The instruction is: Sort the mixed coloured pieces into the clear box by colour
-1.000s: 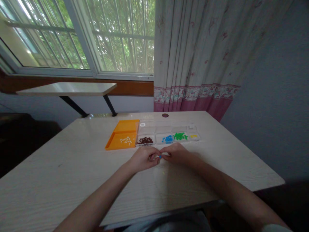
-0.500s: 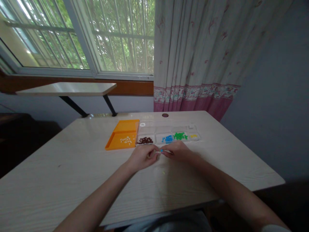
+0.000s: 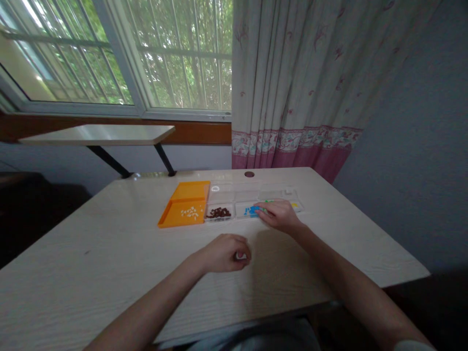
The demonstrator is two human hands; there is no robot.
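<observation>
My left hand (image 3: 228, 252) hovers over the near part of the table, its fingers curled into a pinch; a small pale bit shows inside the curl, too small to name. Farther forward, my right hand (image 3: 280, 214) has its fingertips drawn together at the small blue pieces (image 3: 250, 211) in a clear plastic box (image 3: 239, 216). Whether a piece is between those fingertips is hidden. The right hand covers most of the green pieces (image 3: 268, 201). Yellow pieces (image 3: 294, 205) lie just beyond its wrist.
Dark brown pieces (image 3: 219, 212) fill a clear compartment on the left. Beside it lies an opened orange case (image 3: 164, 220) with small white pieces (image 3: 191, 212) in it. A raised shelf (image 3: 102, 134) stands at the table's back left, and a curtain (image 3: 292, 97) hangs behind.
My hands have parted. The right hand moved forward to the blue pieces, and the left came back nearer to me. The blue bit that was between them is out of sight.
</observation>
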